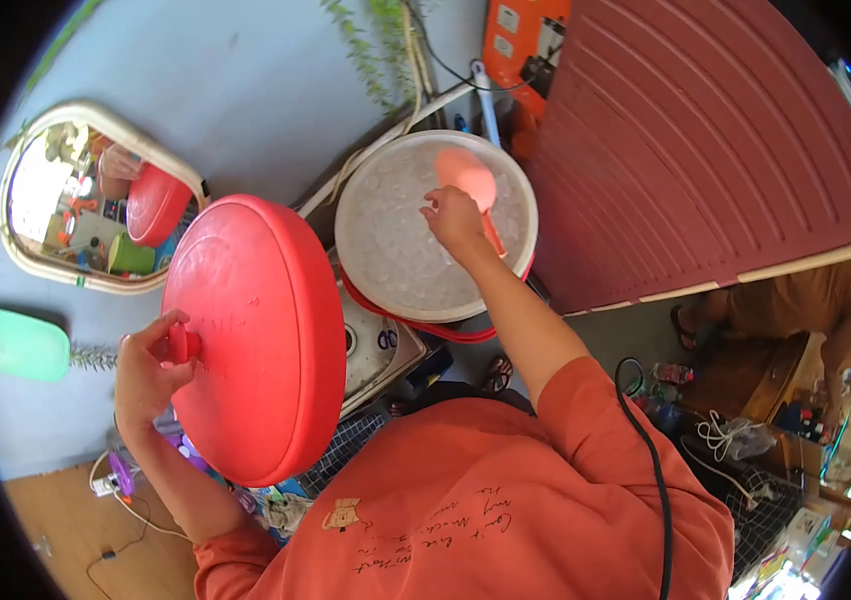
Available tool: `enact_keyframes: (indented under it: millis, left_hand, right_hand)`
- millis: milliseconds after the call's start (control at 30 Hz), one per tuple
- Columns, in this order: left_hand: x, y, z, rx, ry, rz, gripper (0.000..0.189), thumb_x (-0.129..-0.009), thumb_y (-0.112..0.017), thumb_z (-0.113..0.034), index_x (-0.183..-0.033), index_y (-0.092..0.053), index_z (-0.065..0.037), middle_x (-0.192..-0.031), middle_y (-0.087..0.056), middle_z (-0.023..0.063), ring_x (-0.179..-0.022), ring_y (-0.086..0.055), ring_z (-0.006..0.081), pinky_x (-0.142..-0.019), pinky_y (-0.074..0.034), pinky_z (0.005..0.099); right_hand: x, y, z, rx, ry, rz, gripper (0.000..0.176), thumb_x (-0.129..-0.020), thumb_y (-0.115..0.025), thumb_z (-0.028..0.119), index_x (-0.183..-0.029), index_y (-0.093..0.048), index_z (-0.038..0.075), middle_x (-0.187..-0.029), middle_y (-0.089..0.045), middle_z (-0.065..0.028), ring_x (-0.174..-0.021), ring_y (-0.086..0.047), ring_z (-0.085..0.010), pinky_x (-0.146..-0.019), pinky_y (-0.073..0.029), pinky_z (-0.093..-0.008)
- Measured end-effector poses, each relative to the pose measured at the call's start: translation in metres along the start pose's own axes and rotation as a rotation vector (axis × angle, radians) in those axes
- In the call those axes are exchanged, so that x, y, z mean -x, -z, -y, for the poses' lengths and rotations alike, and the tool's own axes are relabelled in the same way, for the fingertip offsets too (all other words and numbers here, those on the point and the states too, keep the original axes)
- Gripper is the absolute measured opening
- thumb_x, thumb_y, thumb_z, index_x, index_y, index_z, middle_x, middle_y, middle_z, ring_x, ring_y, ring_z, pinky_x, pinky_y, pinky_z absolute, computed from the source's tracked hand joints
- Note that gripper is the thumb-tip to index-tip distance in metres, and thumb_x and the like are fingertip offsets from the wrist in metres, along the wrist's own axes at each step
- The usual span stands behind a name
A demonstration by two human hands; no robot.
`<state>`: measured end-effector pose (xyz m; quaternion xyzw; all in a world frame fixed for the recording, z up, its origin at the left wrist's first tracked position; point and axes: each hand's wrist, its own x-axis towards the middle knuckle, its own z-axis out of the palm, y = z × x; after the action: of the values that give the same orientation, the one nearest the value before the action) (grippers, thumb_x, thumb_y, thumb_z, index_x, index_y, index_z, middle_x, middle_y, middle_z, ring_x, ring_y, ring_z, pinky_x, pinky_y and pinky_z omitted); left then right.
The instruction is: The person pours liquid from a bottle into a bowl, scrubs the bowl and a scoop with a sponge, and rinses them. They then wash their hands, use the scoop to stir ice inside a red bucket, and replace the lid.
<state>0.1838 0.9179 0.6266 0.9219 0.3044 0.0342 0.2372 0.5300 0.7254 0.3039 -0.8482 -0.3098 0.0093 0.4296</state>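
Note:
My left hand (146, 375) is closed on the knob of a large round red lid (256, 330), holding it tilted up on its edge, with water drops on its face. In front of me stands a round insulated tub with a white rim (354, 265) and red outside, filled with ice (396, 230). Over the ice is my right hand (456, 218), its fingers loosely curled and apart, with nothing visible in them. Partly behind that hand, a pink scoop (468, 175) with an orange-red handle lies on the ice. Whether the hand touches the scoop is hard to see.
A metal sink (371, 345) is beside the tub. To the right rises a ridged maroon panel (706, 150). A framed mirror (96, 205) and a green plastic piece (21, 343) hang on the blue wall. Another person (806, 310) is at the far right, by a wooden cabinet (746, 385).

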Motion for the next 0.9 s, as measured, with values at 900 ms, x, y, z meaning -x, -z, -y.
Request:
enact_keyframes:
  millis: [900]
  left_hand:
    - [0.093,0.027,0.114,0.000,0.264,-0.062,0.047,-0.064,-0.067,0.010,-0.111,-0.065,0.002,-0.081,-0.065,0.0005,-0.078,-0.061,0.0070,-0.069,-0.052,0.0228]
  right_hand:
    - [-0.029,-0.017,0.013,0.400,0.097,0.165,0.015,-0.084,-0.069,0.024,-0.093,-0.075,0.014,-0.094,-0.066,-0.0079,-0.088,-0.066,-0.0285,-0.076,-0.054,-0.0413]
